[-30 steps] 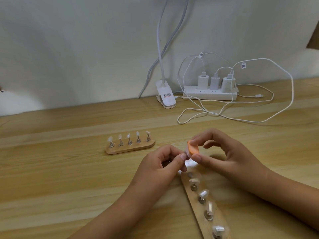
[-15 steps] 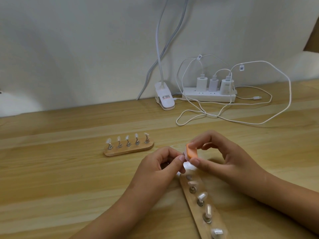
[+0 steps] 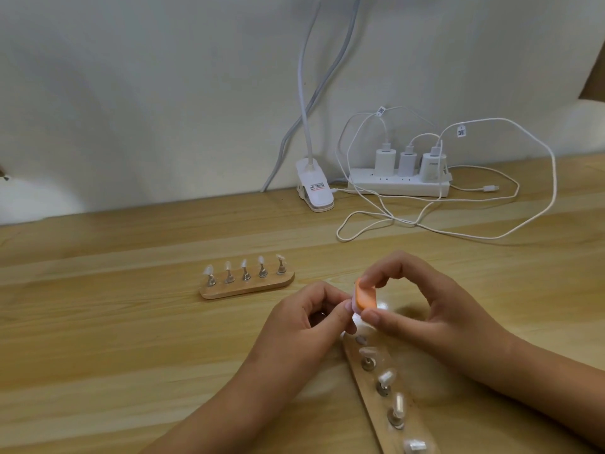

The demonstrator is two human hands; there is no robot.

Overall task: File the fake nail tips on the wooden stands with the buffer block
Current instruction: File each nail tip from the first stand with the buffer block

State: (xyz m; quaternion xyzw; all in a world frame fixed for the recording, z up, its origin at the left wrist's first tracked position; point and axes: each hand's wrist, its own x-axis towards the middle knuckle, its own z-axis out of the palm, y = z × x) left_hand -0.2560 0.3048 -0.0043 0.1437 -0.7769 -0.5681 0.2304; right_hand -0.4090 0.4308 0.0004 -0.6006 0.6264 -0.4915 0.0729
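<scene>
My right hand (image 3: pixel 435 316) pinches a small orange buffer block (image 3: pixel 364 297) between thumb and forefinger. The block presses against a clear nail tip (image 3: pixel 349 305) that my left hand (image 3: pixel 302 326) pinches at the far end of the near wooden stand (image 3: pixel 370 394). That stand runs toward me and carries several more clear tips on metal pegs, such as one nail tip (image 3: pixel 386 376). A second wooden stand (image 3: pixel 246 287) with several upright tips lies to the left, apart from both hands.
At the back by the wall are a white power strip (image 3: pixel 397 186) with three chargers, loose white cables (image 3: pixel 458 224) looping over the wooden table (image 3: pixel 114 339), and a white clip lamp base (image 3: pixel 315 188).
Both hands stay at the far end of the near stand; the buffer block has shifted slightly against the pinched nail tip. The view has shifted a little.
</scene>
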